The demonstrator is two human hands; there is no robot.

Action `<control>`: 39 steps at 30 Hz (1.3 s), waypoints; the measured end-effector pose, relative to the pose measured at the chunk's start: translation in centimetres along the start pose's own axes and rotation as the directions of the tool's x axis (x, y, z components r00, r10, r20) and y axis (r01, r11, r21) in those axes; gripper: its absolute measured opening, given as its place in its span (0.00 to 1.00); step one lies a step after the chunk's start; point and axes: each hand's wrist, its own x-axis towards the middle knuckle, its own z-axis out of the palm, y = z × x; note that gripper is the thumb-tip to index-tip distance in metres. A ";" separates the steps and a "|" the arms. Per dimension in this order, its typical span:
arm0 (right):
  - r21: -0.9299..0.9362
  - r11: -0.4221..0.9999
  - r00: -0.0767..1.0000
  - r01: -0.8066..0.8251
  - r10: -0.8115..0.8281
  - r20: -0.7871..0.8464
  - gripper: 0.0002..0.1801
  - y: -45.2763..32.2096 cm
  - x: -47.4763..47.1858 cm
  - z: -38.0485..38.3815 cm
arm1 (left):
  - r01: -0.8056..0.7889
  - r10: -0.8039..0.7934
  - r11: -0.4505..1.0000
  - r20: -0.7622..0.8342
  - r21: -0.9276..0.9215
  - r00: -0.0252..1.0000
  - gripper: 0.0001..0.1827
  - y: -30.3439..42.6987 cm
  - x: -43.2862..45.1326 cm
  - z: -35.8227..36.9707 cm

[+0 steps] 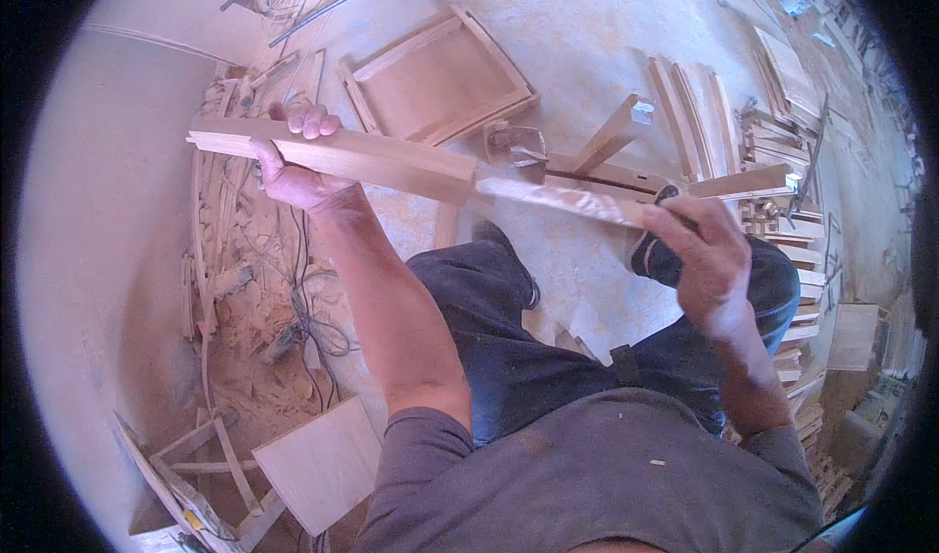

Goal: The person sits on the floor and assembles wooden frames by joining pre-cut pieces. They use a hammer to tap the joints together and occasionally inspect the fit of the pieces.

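Observation:
My left hand (pixel 297 164) grips a thick wooden post (pixel 396 160) near its far left end, fingers over the top and thumb along the near side. My right hand (pixel 704 259) is closed on the end of a flat stick (pixel 565 201) smeared with a whitish substance. The stick's left tip is at or close to the post's right end; whether they touch is unclear. Below, on the floor, a small, stained open container (pixel 516 144) stands between the two and a wooden frame with a panel (pixel 440 76).
Wooden rails (pixel 682 120) and an angled post (pixel 612 135) lie beyond my right hand. Stacked wood pieces (pixel 799 274) line the right side. Cables (pixel 304 318), shavings and scraps cover the floor at left, near a pale board (pixel 319 465).

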 end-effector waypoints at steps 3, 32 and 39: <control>0.001 1.000 0.999 0.029 -0.029 0.044 0.23 0.2 -0.4 0.9 | -0.019 0.018 0.998 0.011 0.068 1.000 0.22 -0.1 -0.1 0.3; -0.375 0.913 0.537 -0.164 0.401 0.742 0.14 17.9 10.3 37.9 | 0.286 0.455 0.060 -0.281 0.957 0.845 0.19 -3.9 3.5 1.9; -0.314 0.745 0.360 -0.589 0.590 0.723 0.14 22.2 8.3 37.0 | 0.322 0.463 0.105 -0.333 0.941 0.821 0.18 -3.8 3.7 1.6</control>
